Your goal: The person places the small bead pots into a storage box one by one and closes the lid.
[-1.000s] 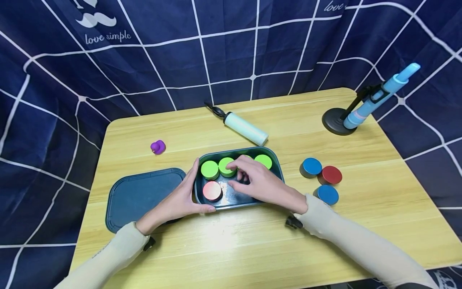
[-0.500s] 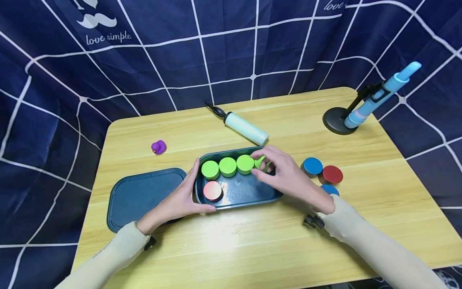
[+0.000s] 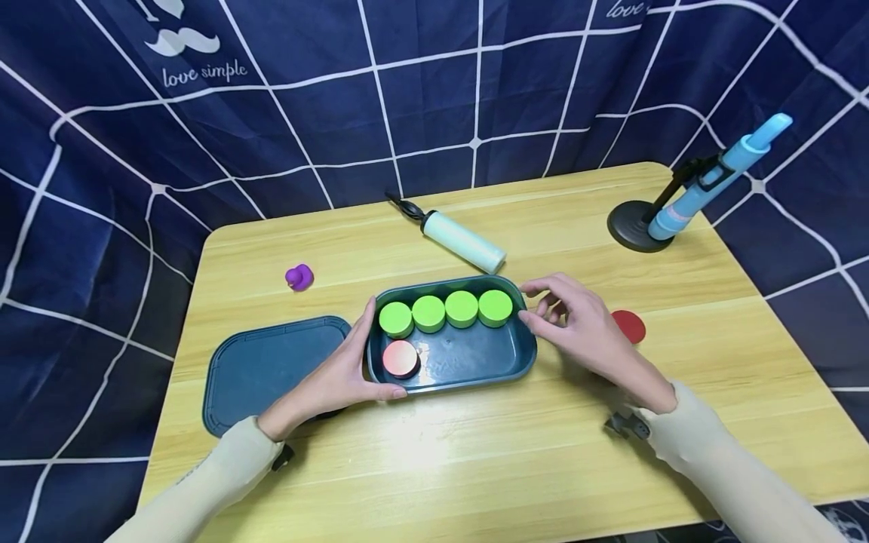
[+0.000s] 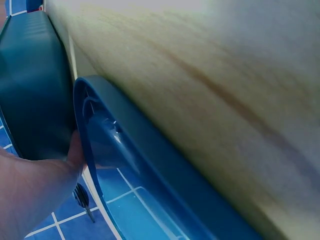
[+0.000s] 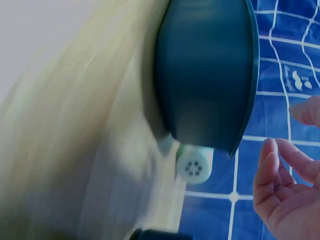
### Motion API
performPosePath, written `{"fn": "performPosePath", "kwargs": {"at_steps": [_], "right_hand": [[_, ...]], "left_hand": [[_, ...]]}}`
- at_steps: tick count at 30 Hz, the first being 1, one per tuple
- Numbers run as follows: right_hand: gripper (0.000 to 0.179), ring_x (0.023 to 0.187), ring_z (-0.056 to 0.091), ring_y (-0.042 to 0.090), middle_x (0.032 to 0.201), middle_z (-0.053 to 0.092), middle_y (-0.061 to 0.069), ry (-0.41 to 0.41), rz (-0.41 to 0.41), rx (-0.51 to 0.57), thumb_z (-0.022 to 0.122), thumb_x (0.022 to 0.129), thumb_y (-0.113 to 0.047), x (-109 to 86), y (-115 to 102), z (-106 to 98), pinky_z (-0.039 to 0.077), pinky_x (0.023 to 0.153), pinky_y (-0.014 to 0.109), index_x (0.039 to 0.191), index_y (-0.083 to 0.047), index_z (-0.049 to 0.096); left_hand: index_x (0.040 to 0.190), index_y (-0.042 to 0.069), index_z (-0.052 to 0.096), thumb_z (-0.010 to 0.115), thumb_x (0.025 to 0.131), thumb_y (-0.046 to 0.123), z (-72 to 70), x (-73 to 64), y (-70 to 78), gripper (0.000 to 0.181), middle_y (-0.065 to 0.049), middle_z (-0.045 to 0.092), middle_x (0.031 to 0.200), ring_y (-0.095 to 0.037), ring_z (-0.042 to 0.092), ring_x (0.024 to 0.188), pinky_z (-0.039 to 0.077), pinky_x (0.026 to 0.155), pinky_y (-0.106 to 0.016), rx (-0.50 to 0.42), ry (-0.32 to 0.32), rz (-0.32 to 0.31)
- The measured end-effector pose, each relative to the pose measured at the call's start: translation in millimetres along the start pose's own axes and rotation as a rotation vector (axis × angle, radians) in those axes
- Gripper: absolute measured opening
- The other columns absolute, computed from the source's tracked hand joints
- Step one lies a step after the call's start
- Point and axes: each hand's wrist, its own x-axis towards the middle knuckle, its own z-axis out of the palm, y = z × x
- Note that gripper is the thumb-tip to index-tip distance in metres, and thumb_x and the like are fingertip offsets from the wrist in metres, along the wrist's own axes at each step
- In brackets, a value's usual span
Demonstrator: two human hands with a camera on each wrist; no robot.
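A dark blue plastic box (image 3: 468,358), also seen side-on in the right wrist view, holds a row of several green discs (image 3: 462,309) along its far wall. One red disc (image 3: 400,358), pale with glare, lies in its front left corner. My left hand (image 3: 336,381) grips the box's left end, thumb along the front wall and fingers behind. Just off the right end, my right hand (image 3: 577,324) has loosely bent fingers and holds nothing. To the left lies the box's flat blue lid (image 3: 271,377), its edge close beside my left hand in the left wrist view.
A red disc (image 3: 629,326) shows past my right hand, which hides the blue discs there. Behind the box lies a pale hand pump (image 3: 465,241). A purple toy duck (image 3: 299,277) sits back left; a light blue tube (image 3: 706,188) leans on a black stand at right.
My right hand has moved rightward from over the green discs to outside the box's right end, uncovering the whole row and covering the blue discs. My left hand keeps its place.
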Motion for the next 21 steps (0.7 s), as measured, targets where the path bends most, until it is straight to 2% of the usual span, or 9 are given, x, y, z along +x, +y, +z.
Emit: {"fn": "performPosePath", "kwargs": {"at_steps": [8, 15, 21], "right_hand": [[0.034, 0.079, 0.061, 0.012, 0.1, 0.067, 0.0, 0.09, 0.028, -0.068, 0.083, 0.098, -0.012, -16.0, 18, -23, 0.047, 0.07, 0.018, 0.131, -0.014, 0.074], [0.039, 0.078, 0.06, 0.013, 0.101, 0.064, 0.002, 0.122, 0.093, -0.107, 0.086, 0.096, -0.01, -34.0, 33, -42, 0.047, 0.07, 0.012, 0.133, -0.009, 0.073], [0.039, 0.075, 0.055, 0.013, 0.097, 0.063, 0.004, 0.156, 0.154, -0.127, 0.087, 0.095, -0.012, -47.6, 41, -51, 0.043, 0.068, 0.014, 0.132, -0.008, 0.074]], "left_hand": [[0.177, 0.025, -0.008, 0.099, 0.078, 0.054, 1.0, -0.8, 0.3, 0.148, -0.007, 0.001, 0.182, -0.038, 0.014, 0.164, 0.027, 0.123, -0.068, -0.022, 0.001, -0.007], [0.177, 0.026, -0.008, 0.099, 0.078, 0.053, 0.9, -1.5, 1.7, 0.147, -0.007, -0.001, 0.182, -0.038, 0.012, 0.165, 0.026, 0.123, -0.069, -0.022, -0.003, -0.014], [0.177, 0.025, -0.008, 0.099, 0.079, 0.052, 0.2, -1.4, 1.6, 0.147, -0.007, -0.001, 0.182, -0.037, 0.011, 0.165, 0.025, 0.123, -0.069, -0.024, -0.002, -0.007]]}}
